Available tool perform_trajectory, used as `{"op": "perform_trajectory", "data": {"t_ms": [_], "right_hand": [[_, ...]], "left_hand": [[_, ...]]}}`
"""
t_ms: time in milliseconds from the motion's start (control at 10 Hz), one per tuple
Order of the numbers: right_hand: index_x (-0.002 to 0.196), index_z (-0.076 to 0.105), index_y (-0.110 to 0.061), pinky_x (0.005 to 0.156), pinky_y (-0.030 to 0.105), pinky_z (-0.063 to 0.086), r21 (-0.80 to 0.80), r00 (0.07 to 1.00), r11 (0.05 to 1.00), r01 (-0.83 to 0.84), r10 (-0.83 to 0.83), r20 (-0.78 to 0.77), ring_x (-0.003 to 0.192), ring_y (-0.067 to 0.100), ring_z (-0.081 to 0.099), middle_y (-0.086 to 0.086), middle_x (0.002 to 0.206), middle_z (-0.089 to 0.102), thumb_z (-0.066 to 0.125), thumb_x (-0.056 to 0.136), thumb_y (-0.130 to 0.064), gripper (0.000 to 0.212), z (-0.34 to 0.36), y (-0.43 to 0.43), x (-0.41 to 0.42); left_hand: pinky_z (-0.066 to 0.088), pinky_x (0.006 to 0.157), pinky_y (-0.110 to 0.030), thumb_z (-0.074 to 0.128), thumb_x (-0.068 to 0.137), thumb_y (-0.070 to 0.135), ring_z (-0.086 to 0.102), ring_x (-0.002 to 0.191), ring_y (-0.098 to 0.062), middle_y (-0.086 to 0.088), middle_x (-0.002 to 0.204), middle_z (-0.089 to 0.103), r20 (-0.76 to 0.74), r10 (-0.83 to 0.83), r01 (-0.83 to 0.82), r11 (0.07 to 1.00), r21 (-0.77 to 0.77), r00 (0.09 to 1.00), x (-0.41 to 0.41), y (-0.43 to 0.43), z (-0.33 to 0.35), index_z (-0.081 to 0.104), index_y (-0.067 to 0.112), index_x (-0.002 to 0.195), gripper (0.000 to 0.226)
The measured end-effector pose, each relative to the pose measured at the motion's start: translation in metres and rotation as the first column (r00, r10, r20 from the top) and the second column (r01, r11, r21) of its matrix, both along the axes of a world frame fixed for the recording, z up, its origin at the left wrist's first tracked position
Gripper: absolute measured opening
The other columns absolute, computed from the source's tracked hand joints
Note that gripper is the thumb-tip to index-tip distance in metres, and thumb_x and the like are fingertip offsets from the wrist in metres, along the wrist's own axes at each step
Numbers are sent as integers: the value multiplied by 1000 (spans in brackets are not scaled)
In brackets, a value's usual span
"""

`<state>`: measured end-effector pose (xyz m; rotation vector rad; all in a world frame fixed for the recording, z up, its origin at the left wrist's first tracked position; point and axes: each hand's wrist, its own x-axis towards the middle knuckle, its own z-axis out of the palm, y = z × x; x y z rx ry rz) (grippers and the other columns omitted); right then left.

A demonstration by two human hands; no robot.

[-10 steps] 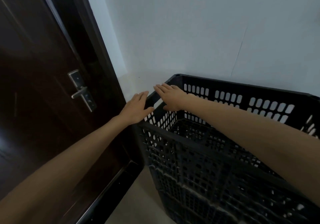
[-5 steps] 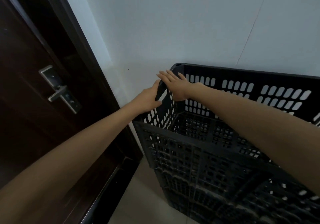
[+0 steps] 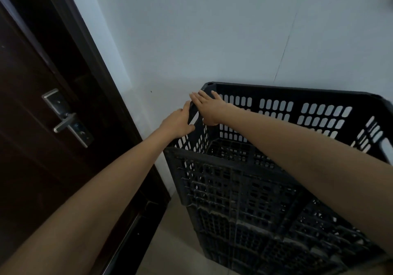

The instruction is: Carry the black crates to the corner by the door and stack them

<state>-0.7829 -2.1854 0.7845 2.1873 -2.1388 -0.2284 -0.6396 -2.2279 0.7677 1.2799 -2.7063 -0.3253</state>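
A stack of black slotted crates (image 3: 255, 189) stands in the corner against the pale wall, to the right of the dark door. The top crate (image 3: 287, 108) is open and empty inside. My left hand (image 3: 178, 123) is wrapped around the outside of its left end wall near the handle slot. My right hand (image 3: 209, 107) lies flat on the same rim from the inside, fingers stretched toward the far left corner. Both forearms reach forward across the view; the right one hides part of the crate's near rim.
A dark brown door (image 3: 32, 147) with a silver lever handle (image 3: 68, 119) fills the left side, its frame (image 3: 106, 87) close to the crates. A narrow strip of pale tiled floor (image 3: 170, 242) shows between door and stack. The wall (image 3: 234, 30) is directly behind.
The view has shifted slightly and the crate's far rim sits closer to the wall. My left hand slid further around the end wall; my right hand stays flat on the rim.
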Motion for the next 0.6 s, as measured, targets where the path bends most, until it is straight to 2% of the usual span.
{"op": "perform_trajectory", "data": {"t_ms": [100, 200, 300, 400, 500, 600], "right_hand": [[152, -18, -9, 122, 49, 4, -17, 999, 999, 28, -27, 40, 151, 25, -6, 7, 163, -12, 55, 93, -26, 95, -6, 22, -1], [153, -15, -10, 122, 49, 9, 27, 991, 996, 80, -82, 101, 151, 26, -2, 7, 163, -7, 53, 94, -27, 92, -6, 56, -14], [155, -1, -12, 117, 48, 25, 88, 974, 985, 147, -160, 161, 146, 31, 21, 12, 161, 15, 52, 95, -29, 81, 6, 94, -30], [153, 20, -17, 103, 45, 42, 131, 958, 964, 230, -248, 143, 132, 31, 44, 12, 148, 41, 47, 98, -31, 62, 22, 136, -40], [144, 39, -22, 91, 44, 51, 39, 947, 961, 275, -278, 163, 115, 29, 58, 9, 133, 57, 42, 99, -29, 46, 34, 175, -46], [138, 45, -24, 85, 41, 54, -68, 925, 945, 320, -296, 240, 107, 26, 61, 5, 126, 62, 40, 98, -29, 41, 39, 208, -44]], "left_hand": [[53, 88, -50, 65, 85, 29, 57, 108, -34, -17, 128, 53, -7, -8, 7, 1000, -29, 1000, 1, -1, -2, 15, 22, 149, 82], [49, 95, -51, 64, 86, 31, 48, 122, -35, -16, 142, 41, -10, -30, 30, 998, -52, 999, 2, 0, -4, 15, 19, 150, 81], [38, 107, -52, 60, 90, 33, 30, 137, -38, -12, 157, 19, 85, -81, 89, 992, -93, 993, 3, 6, 3, 5, 15, 154, 86], [31, 112, -51, 58, 92, 34, 19, 143, -38, -9, 160, 12, 110, -129, 142, 983, -120, 986, 5, 22, 10, 6, 16, 155, 84], [32, 113, -50, 55, 93, 31, 24, 144, -32, -7, 159, 22, 59, -220, 228, 950, -212, 974, 7, 57, 21, 22, 20, 152, 69], [36, 110, -47, 51, 96, 31, 34, 140, -27, -4, 153, 37, -7, -292, 278, 918, -284, 957, 10, 98, 32, 32, 22, 148, 56]]}}
